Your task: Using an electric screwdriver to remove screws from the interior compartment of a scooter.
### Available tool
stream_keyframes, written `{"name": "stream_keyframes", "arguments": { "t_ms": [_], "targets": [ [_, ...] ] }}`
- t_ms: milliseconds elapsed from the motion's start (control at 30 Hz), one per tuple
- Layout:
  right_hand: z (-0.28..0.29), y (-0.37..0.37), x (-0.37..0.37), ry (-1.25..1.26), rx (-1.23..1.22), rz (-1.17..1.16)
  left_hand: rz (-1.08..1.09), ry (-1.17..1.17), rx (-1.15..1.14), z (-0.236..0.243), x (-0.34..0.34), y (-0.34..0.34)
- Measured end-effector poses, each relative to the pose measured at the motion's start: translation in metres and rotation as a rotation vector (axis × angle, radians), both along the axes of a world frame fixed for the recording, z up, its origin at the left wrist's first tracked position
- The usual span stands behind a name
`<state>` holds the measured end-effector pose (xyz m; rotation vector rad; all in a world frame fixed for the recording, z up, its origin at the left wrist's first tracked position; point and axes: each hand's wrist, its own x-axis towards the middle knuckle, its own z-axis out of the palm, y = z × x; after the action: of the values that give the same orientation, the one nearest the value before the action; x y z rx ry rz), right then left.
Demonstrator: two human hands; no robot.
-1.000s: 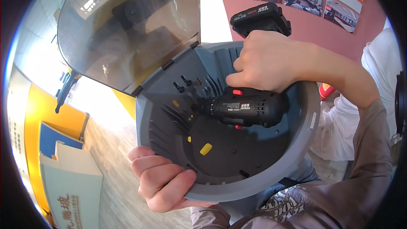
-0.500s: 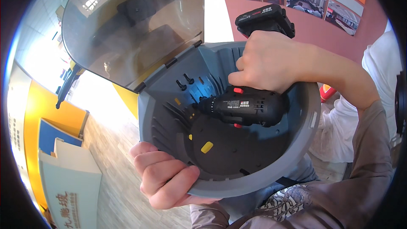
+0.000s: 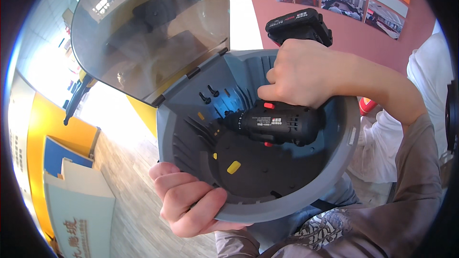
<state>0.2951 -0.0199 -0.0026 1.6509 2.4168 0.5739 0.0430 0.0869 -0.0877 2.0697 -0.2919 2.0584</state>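
Note:
My right hand (image 3: 306,74) is wrapped round the grip of a black cordless drill (image 3: 279,123) with small red buttons. The drill lies sideways inside a grey plastic tub (image 3: 330,174), its battery pack (image 3: 300,25) sticking up beyond the rim. Its nose is against or very near the tub's inner left wall, where bluish light falls. The bit's tip cannot be made out. My left hand (image 3: 193,200) grips the tub's near-left rim with curled fingers. A smoky see-through lid (image 3: 153,33) stands raised on hinges at the tub's far left edge.
Two black hooks or pegs (image 3: 209,94) jut from the inner wall near the drill's nose. A yellow piece (image 3: 234,167) shows on the tub's floor. At left stands a pale counter (image 3: 79,205); a white-covered thing (image 3: 377,153) is at right, beside a red object (image 3: 367,106).
Almost nothing differs. The tub, lid and drill have shifted very slightly in the picture; both hands keep their holds.

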Motion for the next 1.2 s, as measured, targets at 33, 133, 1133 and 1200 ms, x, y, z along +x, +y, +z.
{"name": "stream_keyframes", "arguments": {
  "t_ms": [33, 133, 1133, 1200],
  "targets": [
    [-0.001, -0.001, 0.001, -0.001, -0.001, -0.007, 0.009, -0.004, -0.008, -0.002, 0.001, 0.0],
    [0.0, -0.002, 0.003, -0.001, -0.027, -0.033, 0.029, 0.034, 0.044, -0.001, 0.004, 0.004],
    [0.001, -0.003, -0.001, -0.049, 0.002, 0.036, 0.05, 0.216, 0.171, 0.003, -0.015, 0.012],
    [0.0, -0.004, -0.001, -0.05, 0.001, 0.029, 0.059, 0.202, 0.165, 0.003, -0.015, 0.012]
  ]
}}
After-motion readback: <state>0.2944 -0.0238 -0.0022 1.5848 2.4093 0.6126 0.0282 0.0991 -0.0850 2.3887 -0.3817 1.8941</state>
